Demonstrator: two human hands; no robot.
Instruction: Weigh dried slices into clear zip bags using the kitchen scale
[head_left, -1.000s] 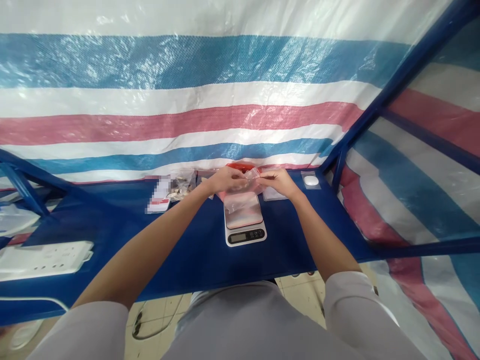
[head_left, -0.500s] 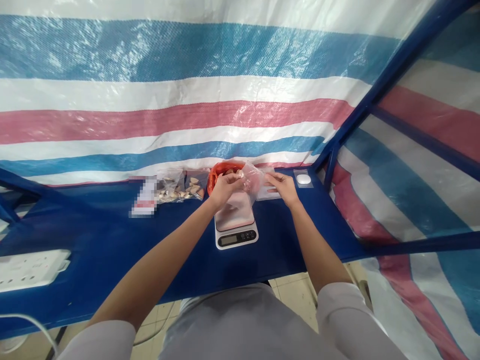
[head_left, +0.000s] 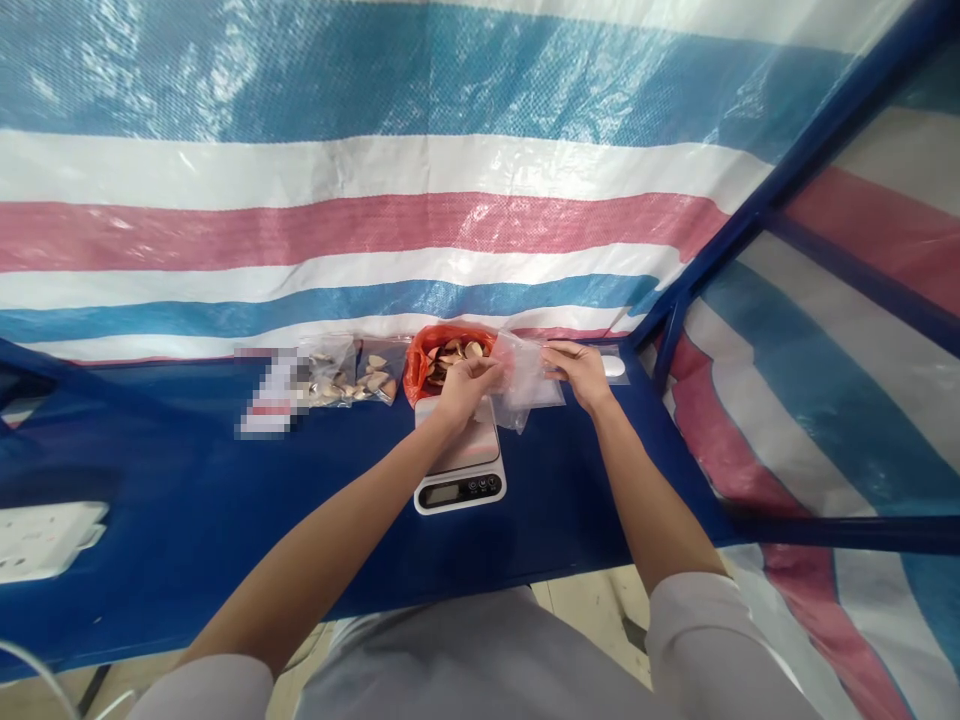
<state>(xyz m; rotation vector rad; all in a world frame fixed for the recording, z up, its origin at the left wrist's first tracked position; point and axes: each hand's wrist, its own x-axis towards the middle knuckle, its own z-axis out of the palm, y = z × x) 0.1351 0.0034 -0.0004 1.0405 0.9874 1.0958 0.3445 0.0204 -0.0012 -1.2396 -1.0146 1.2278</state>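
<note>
A clear plastic bag [head_left: 517,385] hangs between my two hands, with no contents that I can make out. My left hand [head_left: 466,388] pinches its left edge above the digital scale [head_left: 460,490]. At the bag's right edge, my right hand [head_left: 581,370] is closed on the plastic. Just behind my left hand stands a red plastic bag [head_left: 415,372], open at the top and full of shells [head_left: 454,360]. The scale's plate is partly covered by my left hand and wrist.
Left of the red bag lie clear bags of shells [head_left: 373,382] and a blurred-out paper [head_left: 274,395]. A white round item in a clear packet [head_left: 613,367] lies at the right. A power strip [head_left: 52,540] rests on the blue table [head_left: 225,500] at the left.
The clear bag has gone from bunched to spread flatter between my hands. My left hand has moved right and down slightly, uncovering the shells in the red bag. The view has shifted.
</note>
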